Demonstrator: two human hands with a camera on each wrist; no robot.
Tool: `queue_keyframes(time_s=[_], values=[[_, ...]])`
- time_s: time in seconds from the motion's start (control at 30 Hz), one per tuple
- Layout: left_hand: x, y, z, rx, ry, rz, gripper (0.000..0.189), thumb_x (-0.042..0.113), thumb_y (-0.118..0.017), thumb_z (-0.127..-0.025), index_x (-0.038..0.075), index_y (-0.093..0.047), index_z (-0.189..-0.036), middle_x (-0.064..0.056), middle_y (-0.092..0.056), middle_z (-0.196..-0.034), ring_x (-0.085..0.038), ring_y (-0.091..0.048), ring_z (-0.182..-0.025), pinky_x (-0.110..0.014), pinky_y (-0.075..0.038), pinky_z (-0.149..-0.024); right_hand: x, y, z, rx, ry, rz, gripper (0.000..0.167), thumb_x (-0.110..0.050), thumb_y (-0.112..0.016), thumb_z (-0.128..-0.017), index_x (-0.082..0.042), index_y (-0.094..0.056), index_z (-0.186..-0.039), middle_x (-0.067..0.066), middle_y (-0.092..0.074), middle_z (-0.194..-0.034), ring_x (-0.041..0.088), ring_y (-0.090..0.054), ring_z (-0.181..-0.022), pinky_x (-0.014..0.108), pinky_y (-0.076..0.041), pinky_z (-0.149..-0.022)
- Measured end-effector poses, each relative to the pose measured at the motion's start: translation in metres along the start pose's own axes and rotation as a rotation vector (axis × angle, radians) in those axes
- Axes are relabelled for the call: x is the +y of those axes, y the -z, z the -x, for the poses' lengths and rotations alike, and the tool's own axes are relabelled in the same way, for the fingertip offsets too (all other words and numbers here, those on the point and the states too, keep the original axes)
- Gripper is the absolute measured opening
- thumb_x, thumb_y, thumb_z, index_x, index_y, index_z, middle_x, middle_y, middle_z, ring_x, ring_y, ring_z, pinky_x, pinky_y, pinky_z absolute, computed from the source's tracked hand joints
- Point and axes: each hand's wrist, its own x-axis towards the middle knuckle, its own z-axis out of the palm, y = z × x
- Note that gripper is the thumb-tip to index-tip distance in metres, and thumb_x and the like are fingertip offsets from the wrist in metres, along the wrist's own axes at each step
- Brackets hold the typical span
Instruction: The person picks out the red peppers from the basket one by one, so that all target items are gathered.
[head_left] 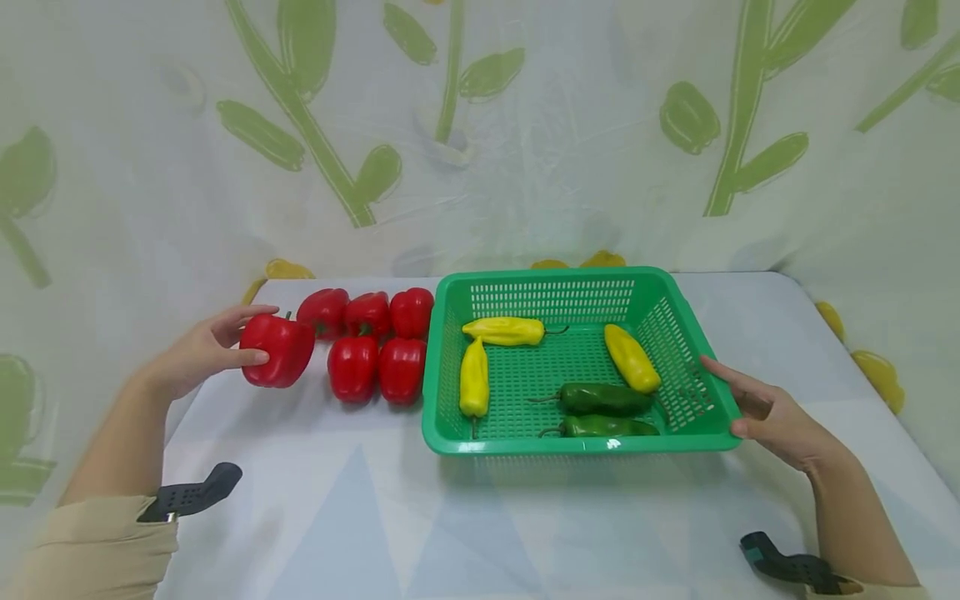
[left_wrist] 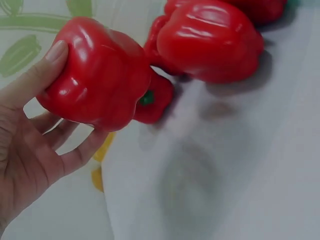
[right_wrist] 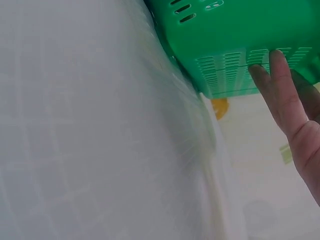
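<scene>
My left hand (head_left: pixel 206 346) grips a red bell pepper (head_left: pixel 283 350) above the table's left side, thumb on the near face. In the left wrist view, the same bell pepper (left_wrist: pixel 97 75) sits between thumb and fingers (left_wrist: pixel 82 152). My right hand (head_left: pixel 783 421) touches the right side of a green plastic basket (head_left: pixel 581 446). Its fingers (right_wrist: pixel 287 92) lie fairly straight against the slotted outer wall in the right wrist view. Three yellow peppers (head_left: pixel 510 331) and two dark green peppers (head_left: pixel 603 398) lie inside the basket.
Several red bell peppers (head_left: pixel 354 369) stand in two rows against the basket's left side. A white table (head_left: pixel 315 500) with pale blue triangles carries everything. Behind it hangs a pale curtain (head_left: pixel 555 150) with green leaf prints.
</scene>
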Motion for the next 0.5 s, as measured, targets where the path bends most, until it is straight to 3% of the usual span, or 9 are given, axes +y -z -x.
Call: queue_keyframes(time_s=[0.5], values=[[-0.033, -0.028, -0.011, 0.039, 0.049, 0.046, 0.086, 0.029, -0.073, -0.081, 0.014, -0.022, -0.149, -0.024, -0.03, -0.143, -0.044, -0.031, -0.128, -0.045, -0.054, -0.084, 0.003, 0.002, 0.0, -0.006, 0.013, 0.004, 0.064, -0.019, -0.058, -0.094, -0.017, -0.027, -0.15, -0.016, -0.048, -0.134, 0.004, -0.053, -0.113, 0.023, -0.051, -0.085]])
